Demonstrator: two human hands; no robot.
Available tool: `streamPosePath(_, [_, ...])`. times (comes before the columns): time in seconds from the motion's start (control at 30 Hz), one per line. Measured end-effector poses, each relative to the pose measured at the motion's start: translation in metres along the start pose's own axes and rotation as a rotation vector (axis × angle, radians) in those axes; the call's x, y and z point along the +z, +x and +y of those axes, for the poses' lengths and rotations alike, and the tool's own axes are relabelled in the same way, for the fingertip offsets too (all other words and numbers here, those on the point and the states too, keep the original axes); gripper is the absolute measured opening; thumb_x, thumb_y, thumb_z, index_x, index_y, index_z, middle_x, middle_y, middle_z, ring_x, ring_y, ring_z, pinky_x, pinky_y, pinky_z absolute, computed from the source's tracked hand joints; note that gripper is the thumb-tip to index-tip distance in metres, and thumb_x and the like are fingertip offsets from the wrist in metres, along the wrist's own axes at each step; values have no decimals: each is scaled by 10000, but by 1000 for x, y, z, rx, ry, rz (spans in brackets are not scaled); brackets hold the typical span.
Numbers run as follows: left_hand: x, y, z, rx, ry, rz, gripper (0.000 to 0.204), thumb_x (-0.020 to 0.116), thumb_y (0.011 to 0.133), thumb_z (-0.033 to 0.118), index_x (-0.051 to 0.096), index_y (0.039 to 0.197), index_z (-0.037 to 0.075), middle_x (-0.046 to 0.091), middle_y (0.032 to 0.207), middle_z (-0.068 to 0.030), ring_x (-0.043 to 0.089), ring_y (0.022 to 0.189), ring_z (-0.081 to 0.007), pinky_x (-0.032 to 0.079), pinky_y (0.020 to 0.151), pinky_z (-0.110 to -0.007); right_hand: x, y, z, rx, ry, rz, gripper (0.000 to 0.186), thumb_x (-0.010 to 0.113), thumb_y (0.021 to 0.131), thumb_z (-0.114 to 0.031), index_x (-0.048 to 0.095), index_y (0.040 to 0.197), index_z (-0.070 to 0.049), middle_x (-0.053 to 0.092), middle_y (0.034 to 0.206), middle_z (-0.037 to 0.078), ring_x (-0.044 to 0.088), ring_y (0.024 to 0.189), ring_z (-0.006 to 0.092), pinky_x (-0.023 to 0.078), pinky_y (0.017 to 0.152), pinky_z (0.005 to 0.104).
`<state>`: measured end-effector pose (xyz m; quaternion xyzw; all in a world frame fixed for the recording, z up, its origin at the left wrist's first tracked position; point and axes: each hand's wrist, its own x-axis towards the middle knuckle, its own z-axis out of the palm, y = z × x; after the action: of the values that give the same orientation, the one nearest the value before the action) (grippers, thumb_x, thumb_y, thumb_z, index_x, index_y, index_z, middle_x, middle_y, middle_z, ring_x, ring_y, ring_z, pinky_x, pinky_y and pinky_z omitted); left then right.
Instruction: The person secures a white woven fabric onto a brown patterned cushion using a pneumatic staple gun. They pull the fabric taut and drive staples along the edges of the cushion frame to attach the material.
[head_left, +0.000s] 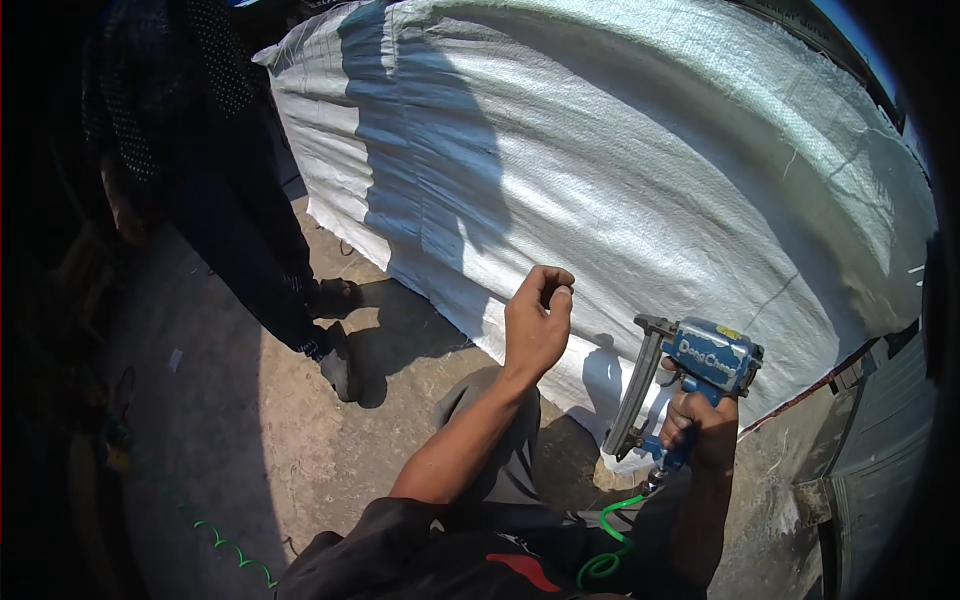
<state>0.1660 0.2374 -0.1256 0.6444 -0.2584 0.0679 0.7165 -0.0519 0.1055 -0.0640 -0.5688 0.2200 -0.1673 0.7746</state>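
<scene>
My right hand [700,425] is wrapped round the handle of a blue pneumatic stapler [712,356]. The tool's long grey magazine [636,392] slants down on its left side. A green coiled air hose [606,530] joins the handle's lower end. My left hand [538,325] is raised over the lower part of a white woven plastic sheet [600,190], its fingers curled in and its thumb near the forefinger. Whether anything small is in that pinch I cannot make out. The sheet hangs in folds, spread wide ahead of me.
Another person [230,200] in dark clothes and sandals stands at the left, close to the sheet's edge. More green coiled hose [230,545] crosses the concrete floor [300,440] at lower left. Grey corrugated metal [890,470] stands at the right.
</scene>
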Motion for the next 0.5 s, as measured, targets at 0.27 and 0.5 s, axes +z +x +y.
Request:
streamPosePath(0.27, [6,-6,15,-47,-81,-183,184,588,971,79,623,1109,-38,675,978,-73,629,931,-118,501,856,-274,-33,-10,37,57,-74,259,379,593,819,-50,625,1192,7,491,601,20,484,441,134,438,422,299])
streamPosePath(0.5, [-98,42,-178,-662,-373,403,231,568,944,102,613,1126,-32,643,971,-106,594,779,-173,501,706,-314,-48,-26,41,91,-137,406,172,642,854,-153,570,967,-46,471,620,8,475,454,134,439,426,303])
